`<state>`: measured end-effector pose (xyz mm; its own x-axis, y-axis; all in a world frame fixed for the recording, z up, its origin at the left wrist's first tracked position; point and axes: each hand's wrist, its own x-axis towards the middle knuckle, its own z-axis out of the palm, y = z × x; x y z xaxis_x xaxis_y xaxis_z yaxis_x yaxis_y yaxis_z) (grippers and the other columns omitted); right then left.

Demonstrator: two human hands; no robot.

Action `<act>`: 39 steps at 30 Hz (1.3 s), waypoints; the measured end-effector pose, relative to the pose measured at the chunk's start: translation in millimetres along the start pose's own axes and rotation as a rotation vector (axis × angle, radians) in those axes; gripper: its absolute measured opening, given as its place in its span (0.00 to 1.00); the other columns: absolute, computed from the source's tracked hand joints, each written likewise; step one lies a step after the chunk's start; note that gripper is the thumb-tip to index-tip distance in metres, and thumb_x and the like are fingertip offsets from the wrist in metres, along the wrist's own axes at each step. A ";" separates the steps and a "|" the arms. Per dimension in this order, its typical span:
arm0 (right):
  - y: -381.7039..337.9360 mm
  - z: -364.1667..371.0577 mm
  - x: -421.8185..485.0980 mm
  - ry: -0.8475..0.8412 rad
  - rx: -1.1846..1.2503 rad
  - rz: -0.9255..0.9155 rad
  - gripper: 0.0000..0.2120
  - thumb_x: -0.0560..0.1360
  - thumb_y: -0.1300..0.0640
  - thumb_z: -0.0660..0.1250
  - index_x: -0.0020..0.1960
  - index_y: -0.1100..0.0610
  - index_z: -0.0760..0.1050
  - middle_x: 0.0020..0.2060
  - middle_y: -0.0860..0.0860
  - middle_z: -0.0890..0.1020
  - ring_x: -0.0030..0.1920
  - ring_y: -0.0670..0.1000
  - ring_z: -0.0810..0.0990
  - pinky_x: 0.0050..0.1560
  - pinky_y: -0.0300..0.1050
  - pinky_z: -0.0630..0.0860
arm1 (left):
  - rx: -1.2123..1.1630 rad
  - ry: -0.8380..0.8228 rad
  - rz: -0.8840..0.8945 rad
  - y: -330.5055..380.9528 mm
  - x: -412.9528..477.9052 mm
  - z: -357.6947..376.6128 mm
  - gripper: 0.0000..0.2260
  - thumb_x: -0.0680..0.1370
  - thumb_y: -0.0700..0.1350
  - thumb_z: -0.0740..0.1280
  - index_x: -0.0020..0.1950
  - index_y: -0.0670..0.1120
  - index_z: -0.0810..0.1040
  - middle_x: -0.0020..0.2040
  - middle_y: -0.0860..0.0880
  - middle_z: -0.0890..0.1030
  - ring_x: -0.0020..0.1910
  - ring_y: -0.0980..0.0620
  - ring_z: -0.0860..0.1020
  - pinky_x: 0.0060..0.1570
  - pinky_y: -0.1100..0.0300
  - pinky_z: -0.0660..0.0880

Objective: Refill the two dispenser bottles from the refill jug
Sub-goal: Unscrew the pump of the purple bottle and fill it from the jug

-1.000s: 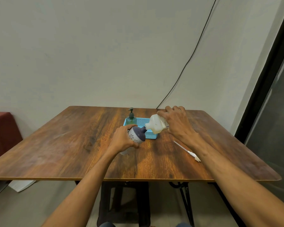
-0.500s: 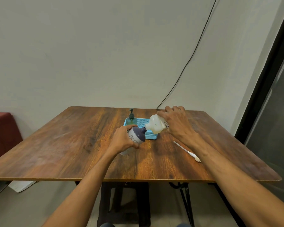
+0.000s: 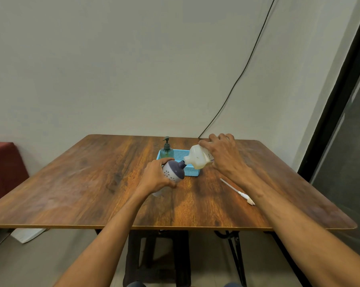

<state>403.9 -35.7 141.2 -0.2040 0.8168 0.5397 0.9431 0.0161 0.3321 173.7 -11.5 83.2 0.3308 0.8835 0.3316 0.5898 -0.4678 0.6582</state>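
Nothing has moved: right hand [image 3: 224, 160] stays clamped on the tilted refill jug [image 3: 197, 159]. Beneath its spout, left hand [image 3: 154, 177] grips the dispenser bottle [image 3: 173, 172].

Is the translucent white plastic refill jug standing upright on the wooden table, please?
No, the right hand holds the translucent white jug tipped, spout at the purple-topped white bottle.

The only lettering I can see is on the refill jug [image 3: 197, 160], on its white label: a purple fragment, roughly "HG". The rest is covered and unreadable.
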 end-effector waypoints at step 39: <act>-1.3 -4.7 3.9 0.006 -0.011 -0.017 0.27 0.66 0.53 0.80 0.62 0.47 0.75 0.53 0.53 0.80 0.51 0.58 0.79 0.57 0.58 0.71 | 0.008 0.005 -0.008 0.2 2.4 -1.6 0.34 0.62 0.43 0.83 0.67 0.49 0.76 0.60 0.50 0.79 0.54 0.56 0.75 0.53 0.63 0.71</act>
<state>400.7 -35.2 146.5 -0.2218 0.8127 0.5389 0.9365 0.0236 0.3499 173.4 -9.4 85.2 0.3226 0.8874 0.3294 0.5984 -0.4609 0.6554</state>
